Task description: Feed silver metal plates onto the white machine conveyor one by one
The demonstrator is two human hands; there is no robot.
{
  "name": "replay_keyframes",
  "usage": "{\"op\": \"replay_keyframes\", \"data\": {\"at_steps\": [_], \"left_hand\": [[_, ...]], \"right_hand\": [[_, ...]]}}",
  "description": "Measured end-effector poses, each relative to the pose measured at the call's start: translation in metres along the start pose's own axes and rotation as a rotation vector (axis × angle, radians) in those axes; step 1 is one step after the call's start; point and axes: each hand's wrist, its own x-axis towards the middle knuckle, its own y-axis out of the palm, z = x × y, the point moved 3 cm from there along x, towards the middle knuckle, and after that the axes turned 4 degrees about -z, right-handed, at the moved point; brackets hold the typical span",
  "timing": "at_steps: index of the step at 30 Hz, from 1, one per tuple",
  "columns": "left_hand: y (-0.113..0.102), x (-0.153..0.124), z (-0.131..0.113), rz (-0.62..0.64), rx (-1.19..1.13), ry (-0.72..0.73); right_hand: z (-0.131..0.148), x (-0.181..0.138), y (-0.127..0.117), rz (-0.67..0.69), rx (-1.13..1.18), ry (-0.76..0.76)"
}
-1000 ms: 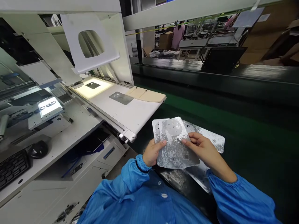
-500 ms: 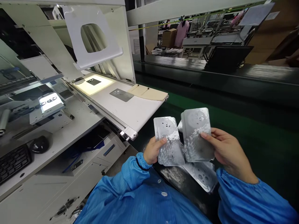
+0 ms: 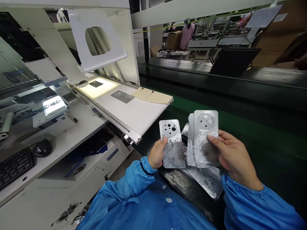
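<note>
Sorting seems to be what you're doing: your left hand is pinching one metal plate by its edge, your right hand is clamping a small stack just beside it, above the spare plates, so I'm guessing the next move is calling for careful edge grips.

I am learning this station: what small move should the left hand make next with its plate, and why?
Probably move the single plate in the left hand to the white belt, near the flat plate lying there. It is apart from the stack in the right hand, and the belt has free room.
</note>
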Motion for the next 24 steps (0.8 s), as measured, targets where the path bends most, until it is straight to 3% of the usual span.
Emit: {"op": "replay_keyframes", "data": {"at_steps": [7,11,16,19,24], "left_hand": [[0.006,-0.005,0.018,0.121,0.19,0.002],[0.002,-0.006,0.02,0.158,0.222,0.069],[0.012,-0.019,0.015,0.316,0.628,0.118],[0.02,-0.026,0.015,0.394,0.751,0.1],[0.029,-0.03,0.015,0.459,0.659,0.098]], "right_hand": [[-0.04,-0.025,0.05,0.151,-0.038,-0.111],[-0.04,-0.027,0.049,0.128,-0.339,-0.308],[-0.021,-0.036,0.042,0.08,-0.591,-0.42],[-0.014,-0.042,0.041,0.103,-0.613,-0.451],[-0.015,-0.046,0.044,0.098,-0.538,-0.559]]}}
